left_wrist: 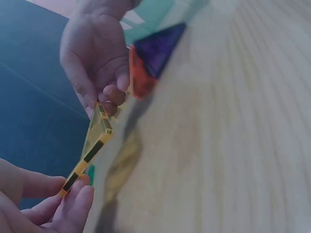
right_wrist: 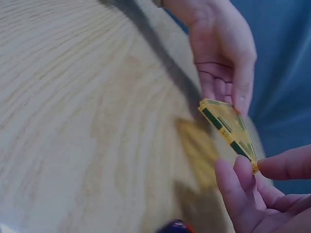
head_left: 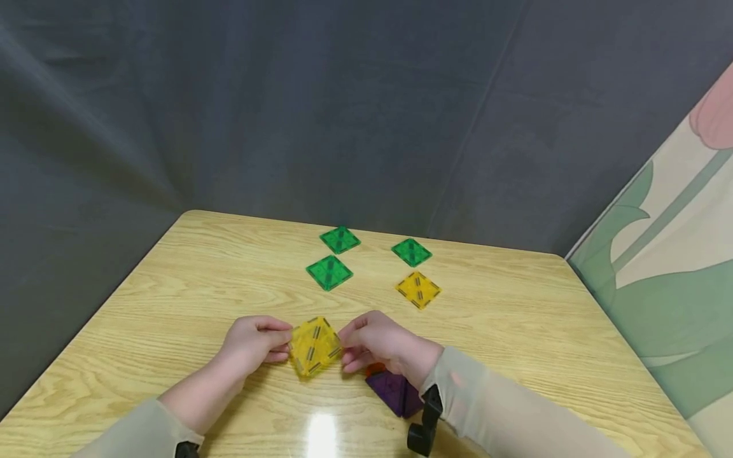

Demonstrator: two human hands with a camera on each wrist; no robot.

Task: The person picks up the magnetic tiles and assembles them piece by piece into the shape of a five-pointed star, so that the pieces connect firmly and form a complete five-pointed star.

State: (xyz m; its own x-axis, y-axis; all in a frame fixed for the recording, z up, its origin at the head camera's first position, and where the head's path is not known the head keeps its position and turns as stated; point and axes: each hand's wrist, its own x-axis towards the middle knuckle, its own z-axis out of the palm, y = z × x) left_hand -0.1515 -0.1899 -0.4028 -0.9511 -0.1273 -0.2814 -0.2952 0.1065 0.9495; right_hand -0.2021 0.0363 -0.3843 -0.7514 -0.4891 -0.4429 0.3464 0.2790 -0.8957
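A see-through yellow magnetic tile [head_left: 315,347], diamond-shaped in the head view, has dark magnet strips along its edges and across its middle. My left hand [head_left: 252,343] pinches its left corner between thumb and fingers. At the opposite corner, the fingertips of my right hand [head_left: 375,343] pinch it too. Both wrist views show the tile tilted and raised, its yellow shadow [right_wrist: 199,150] falling on the wood. Under my right wrist, purple magnetic tiles [head_left: 391,391] and an orange piece [head_left: 375,368] are partly covered; in the left wrist view the purple one [left_wrist: 158,51] leans up against the orange.
Farther back on the wooden table [head_left: 229,267] lie three green tiles, one at the rear [head_left: 340,240], one nearer [head_left: 329,273] and one to the right [head_left: 411,252]. Another yellow tile [head_left: 418,290] lies in front of the right one. A dark curtain [head_left: 343,114] hangs behind.
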